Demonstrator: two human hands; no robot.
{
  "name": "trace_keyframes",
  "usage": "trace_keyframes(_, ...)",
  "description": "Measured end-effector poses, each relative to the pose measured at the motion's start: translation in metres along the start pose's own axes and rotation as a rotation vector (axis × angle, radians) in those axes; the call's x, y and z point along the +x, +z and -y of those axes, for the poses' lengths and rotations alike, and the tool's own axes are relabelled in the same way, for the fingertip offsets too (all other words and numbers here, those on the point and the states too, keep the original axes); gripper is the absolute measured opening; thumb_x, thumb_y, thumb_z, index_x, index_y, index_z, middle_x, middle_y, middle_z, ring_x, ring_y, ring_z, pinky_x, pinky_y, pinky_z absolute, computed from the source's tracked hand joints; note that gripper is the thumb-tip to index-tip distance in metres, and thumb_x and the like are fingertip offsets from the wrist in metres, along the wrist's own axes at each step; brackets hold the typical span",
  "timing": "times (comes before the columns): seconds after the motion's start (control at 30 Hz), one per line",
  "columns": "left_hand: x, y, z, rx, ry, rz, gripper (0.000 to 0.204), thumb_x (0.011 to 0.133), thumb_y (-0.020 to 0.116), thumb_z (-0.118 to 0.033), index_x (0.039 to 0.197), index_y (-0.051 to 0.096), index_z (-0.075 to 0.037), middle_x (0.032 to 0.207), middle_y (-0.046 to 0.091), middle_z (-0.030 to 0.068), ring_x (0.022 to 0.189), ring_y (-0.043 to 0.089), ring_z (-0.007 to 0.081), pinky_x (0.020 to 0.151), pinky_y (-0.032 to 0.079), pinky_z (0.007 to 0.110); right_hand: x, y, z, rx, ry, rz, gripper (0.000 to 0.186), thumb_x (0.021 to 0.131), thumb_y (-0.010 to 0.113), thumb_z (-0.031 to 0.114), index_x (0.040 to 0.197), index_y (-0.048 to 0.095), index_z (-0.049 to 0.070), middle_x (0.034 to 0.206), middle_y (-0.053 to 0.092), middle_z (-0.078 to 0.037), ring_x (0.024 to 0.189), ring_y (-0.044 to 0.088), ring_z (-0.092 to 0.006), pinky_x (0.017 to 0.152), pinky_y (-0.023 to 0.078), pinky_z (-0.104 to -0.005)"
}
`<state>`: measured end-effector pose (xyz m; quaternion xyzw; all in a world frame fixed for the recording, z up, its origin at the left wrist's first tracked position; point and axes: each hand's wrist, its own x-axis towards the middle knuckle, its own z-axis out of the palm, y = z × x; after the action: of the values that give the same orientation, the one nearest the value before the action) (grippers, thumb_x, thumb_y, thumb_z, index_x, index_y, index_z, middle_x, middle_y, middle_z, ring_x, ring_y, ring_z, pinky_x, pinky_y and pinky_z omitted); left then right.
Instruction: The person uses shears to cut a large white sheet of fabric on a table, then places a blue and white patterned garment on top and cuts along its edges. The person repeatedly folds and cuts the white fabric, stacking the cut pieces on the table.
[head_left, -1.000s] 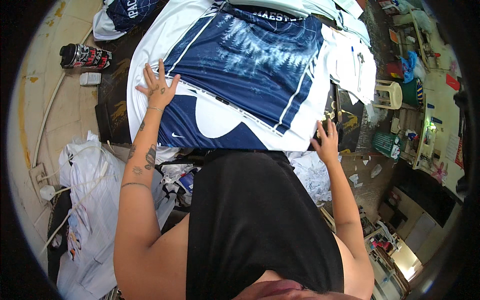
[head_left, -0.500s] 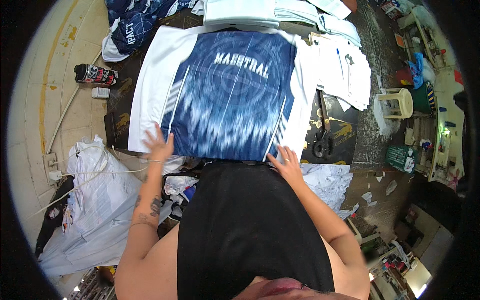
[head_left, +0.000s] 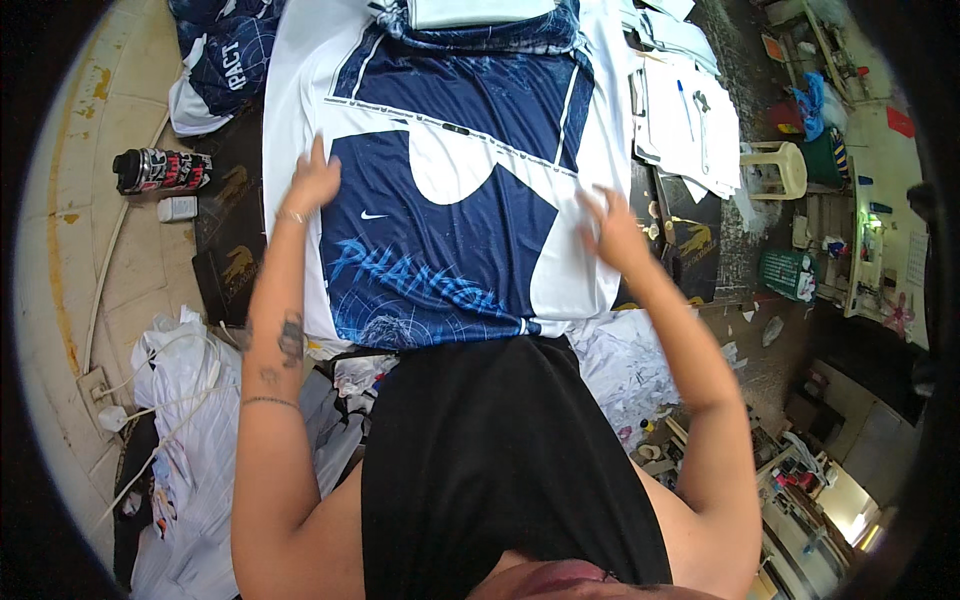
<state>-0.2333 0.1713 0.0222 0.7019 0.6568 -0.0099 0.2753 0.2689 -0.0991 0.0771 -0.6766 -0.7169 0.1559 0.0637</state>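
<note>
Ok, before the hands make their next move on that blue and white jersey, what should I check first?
1. Jersey spread flat on the white sheet: ok, though its near hem hangs at the table edge.
2. Left hand on the jersey's left edge: ok, fingers spread on the cloth.
3. Right hand on the jersey's right side: cannot tell, the hand is blurred and contact is unclear.
4. Folded garments at the far end kept apart from the jersey: not ok, they lie right at its far edge.
5. Spray can on the floor to the left kept off the cloth: ok.
6. Papers with pen to the right kept off the jersey: ok.
</note>
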Motion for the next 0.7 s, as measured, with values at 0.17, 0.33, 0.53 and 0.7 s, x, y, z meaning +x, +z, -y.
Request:
trace_keyframes(0.17,-0.096,0.049,0.072,0.271,-0.078,-0.546,0.080,0.102,0.051,-0.061,0.169,0.017,-0.034,0.173,0.012,0.0248,0.160,0.012,0.0440,0.112,0.013,0.084,-0.131,0.026,0.004,-0.091,0.237,-0.025,0.073,0.086,0.080,0.025,0.154,0.053,0.026,0.161,0.038,-0.024,0.150,0.033,-0.0482,0.122,0.030,-0.0582)
trace_keyframes(0.33,-0.070,0.012,0.124,0.299,-0.245,-0.377,0.079,0.103,0.049,-0.060,0.169,0.016,-0.033,0.173,0.014,0.0231,0.160,0.013,0.0433,0.115,0.015,0.080,-0.162,0.005,-0.075,-0.178,0.511,-0.093,0.070,0.087,0.071,0.006,0.153,0.052,0.022,0.140,0.050,-0.031,0.123,0.052,-0.0476,0.106,0.046,-0.0538)
trace_keyframes(0.53,-0.076,0.025,-0.063,0.217,0.105,-0.541,0.046,0.088,0.062,-0.011,0.131,0.062,0.006,0.119,0.067,0.0276,0.114,0.061,0.0465,0.102,0.050,0.050,-0.160,-0.003,-0.099,-0.034,0.351,0.020,0.057,0.089,0.069,0.004,0.142,0.056,0.018,0.125,0.054,-0.029,0.111,0.059,-0.0460,0.096,0.052,-0.0513)
trace_keyframes(0.7,-0.190,0.169,-0.255,-0.330,0.955,-0.273,0.027,0.094,0.068,-0.019,0.113,0.071,0.000,0.108,0.073,0.0167,0.105,0.068,0.0347,0.099,0.051,0.047,-0.198,-0.022,-0.135,0.623,0.252,0.077,0.049,0.091,0.074,0.007,0.136,0.056,0.014,0.105,0.061,-0.018,0.091,0.068,-0.0341,0.083,0.057,-0.0438)
